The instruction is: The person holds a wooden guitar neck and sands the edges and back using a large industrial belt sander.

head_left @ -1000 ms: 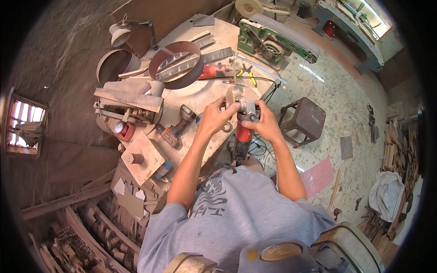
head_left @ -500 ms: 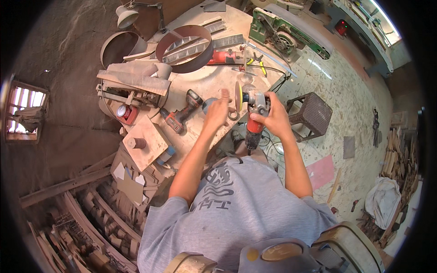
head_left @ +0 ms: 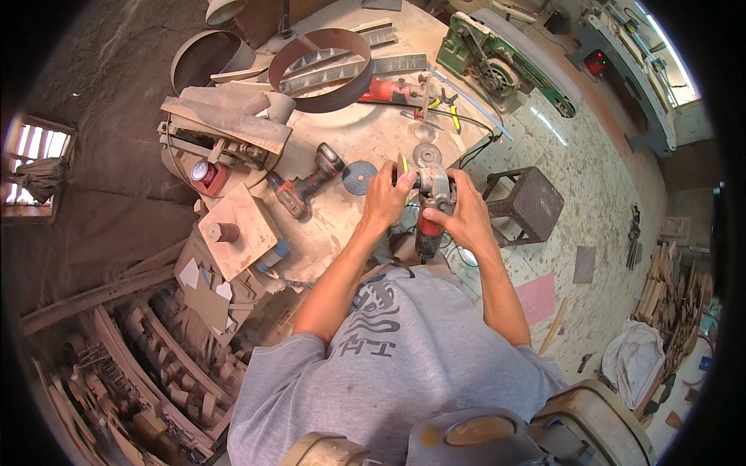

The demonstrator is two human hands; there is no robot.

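In front of my chest, my right hand (head_left: 468, 216) is wrapped round a red and black angle grinder (head_left: 430, 224), its metal head facing away from me. A thin round pad with a yellow edge (head_left: 402, 165) is at the spindle. My left hand (head_left: 384, 196) closes round this pad, fingers on its far side and thumb by the spindle; its face is mostly hidden. On the bench (head_left: 326, 245) beside my left hand lies a grey abrasive disc (head_left: 359, 178). A small round metal-looking disc (head_left: 427, 154) sits just beyond the grinder's head.
A cordless drill (head_left: 308, 183) lies left of the abrasive disc. Farther back are a large hoop (head_left: 320, 71), a second red power tool (head_left: 392, 92) and yellow-handled pliers (head_left: 455, 116). A dark stool (head_left: 528, 203) stands on the floor at right, near a green belt machine (head_left: 497, 66).
My left hand has moved right, from beside the abrasive disc onto the grinder's pad, leaving that disc uncovered on the bench. My right hand keeps its hold on the grinder.
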